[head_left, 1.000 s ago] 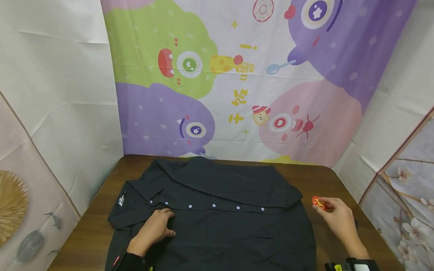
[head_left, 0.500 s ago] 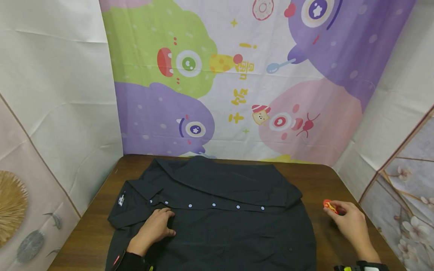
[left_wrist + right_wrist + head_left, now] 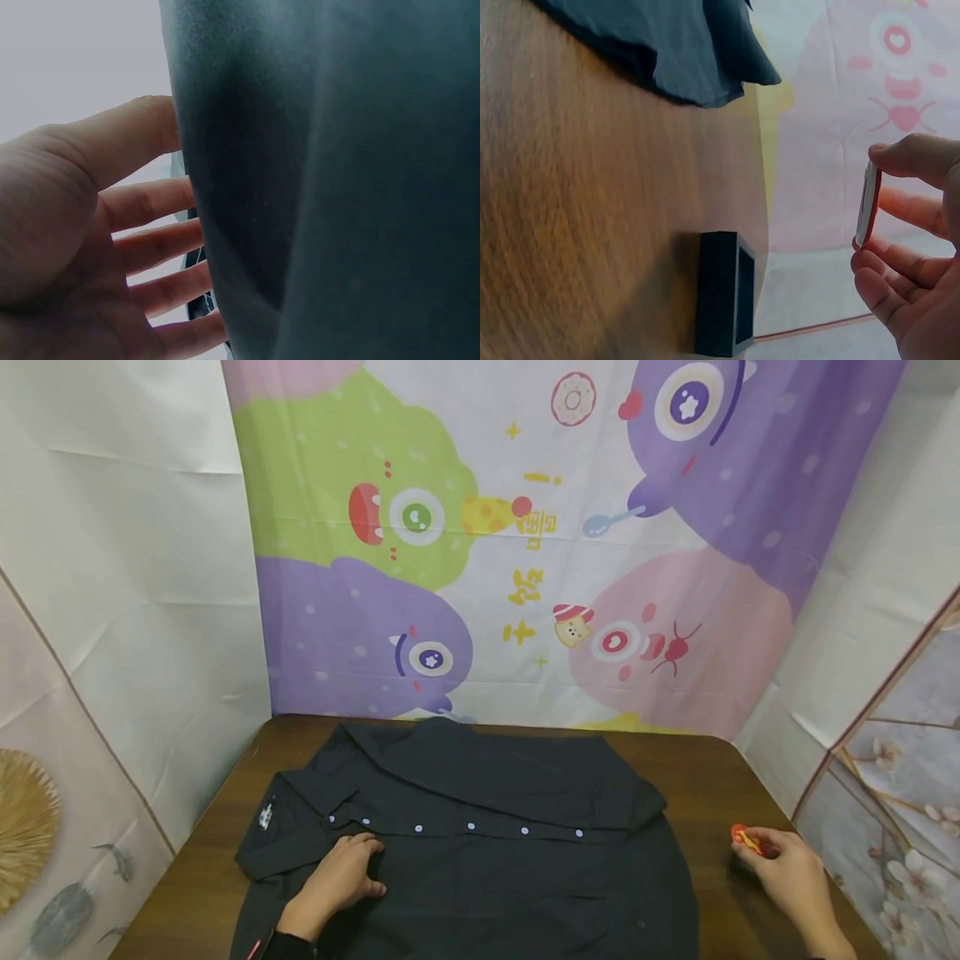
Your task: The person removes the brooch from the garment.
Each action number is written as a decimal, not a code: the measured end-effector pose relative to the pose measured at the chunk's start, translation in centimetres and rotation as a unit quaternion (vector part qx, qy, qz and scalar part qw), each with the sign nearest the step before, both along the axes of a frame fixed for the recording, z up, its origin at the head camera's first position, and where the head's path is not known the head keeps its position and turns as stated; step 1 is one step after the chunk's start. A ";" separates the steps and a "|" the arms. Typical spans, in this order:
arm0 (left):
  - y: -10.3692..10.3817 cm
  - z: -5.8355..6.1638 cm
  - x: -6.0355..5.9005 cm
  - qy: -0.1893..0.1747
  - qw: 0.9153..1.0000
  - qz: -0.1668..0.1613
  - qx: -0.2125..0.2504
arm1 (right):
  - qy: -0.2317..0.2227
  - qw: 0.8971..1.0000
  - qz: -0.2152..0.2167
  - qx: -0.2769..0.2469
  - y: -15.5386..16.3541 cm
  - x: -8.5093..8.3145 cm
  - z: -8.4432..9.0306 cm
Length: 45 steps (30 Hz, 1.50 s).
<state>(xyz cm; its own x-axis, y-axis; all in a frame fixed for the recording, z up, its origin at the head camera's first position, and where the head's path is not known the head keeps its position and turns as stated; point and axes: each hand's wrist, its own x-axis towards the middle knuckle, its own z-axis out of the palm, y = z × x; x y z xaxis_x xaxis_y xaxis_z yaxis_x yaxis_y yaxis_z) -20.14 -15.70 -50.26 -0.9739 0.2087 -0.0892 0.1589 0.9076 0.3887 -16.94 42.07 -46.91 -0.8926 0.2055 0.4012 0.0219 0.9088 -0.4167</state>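
A black button-up shirt (image 3: 480,893) lies spread on the wooden table, one short sleeve (image 3: 281,835) folded in at the left. Along its folded edge runs a row of pale buttons. My left hand (image 3: 337,877) rests on the shirt just below the buttons, fingers relaxed. In the left wrist view its fairly straight fingers (image 3: 157,247) reach to the dark cloth. At the table's right side my right hand (image 3: 791,872) pinches a small flat red-and-yellow piece (image 3: 744,841) between thumb and fingers. Seen edge-on in the right wrist view, this thin piece (image 3: 868,206) has a whitish back.
A small black open box (image 3: 718,296) stands on the table near the right hand. The brown table (image 3: 720,785) ends at a cartoon-printed cloth (image 3: 517,685) behind. White and patterned panels (image 3: 862,635) close in both sides.
My right hand has moved to the right, away from the shirt, with the red-and-yellow piece still pinched. The left hand stays on the shirt. The head view has tilted up slightly.
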 end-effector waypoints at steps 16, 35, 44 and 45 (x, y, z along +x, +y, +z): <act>0.0 -0.1 0.0 -0.014 1.000 0.006 -0.006 | -0.023 1.000 -0.010 0.008 1.9 -0.2 -1.6; 0.1 0.6 -0.4 0.007 1.000 -0.001 0.000 | -0.078 0.997 -0.023 0.010 3.6 -0.7 -2.7; 0.1 0.6 0.0 0.001 1.000 -0.002 0.000 | -0.132 0.991 -0.035 0.005 4.1 -0.8 -3.0; 0.0 0.6 0.0 -0.001 1.000 -0.002 0.001 | -0.144 0.989 -0.036 0.003 4.2 -0.8 -3.0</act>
<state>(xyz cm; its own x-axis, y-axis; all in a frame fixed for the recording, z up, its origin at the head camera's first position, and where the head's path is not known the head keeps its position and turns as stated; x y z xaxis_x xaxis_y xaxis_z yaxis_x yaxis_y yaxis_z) -20.11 -15.67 -49.67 -0.9728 0.2136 -0.0900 0.1628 0.9059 0.3909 -17.75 46.29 -49.90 -0.9531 0.2707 0.1349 0.2031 0.9033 -0.3779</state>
